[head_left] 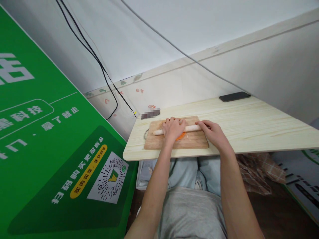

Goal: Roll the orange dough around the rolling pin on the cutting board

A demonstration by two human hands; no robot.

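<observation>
A pale wooden rolling pin lies lengthwise across a wooden cutting board. My left hand rests over the pin left of its middle, fingers bent across it toward the far side. The pin's left tip sticks out past that hand. At the pin's right end, my right hand grips it with thumb and fingers. Beneath the pin, partly covered by my left hand, is a flat orange piece that looks like dough; I cannot tell for sure.
The board sits at the front left of a light wood table, its metal handle pointing left. A black phone lies at the back by the wall. A blurred dark object lies behind the board. A green sign stands left.
</observation>
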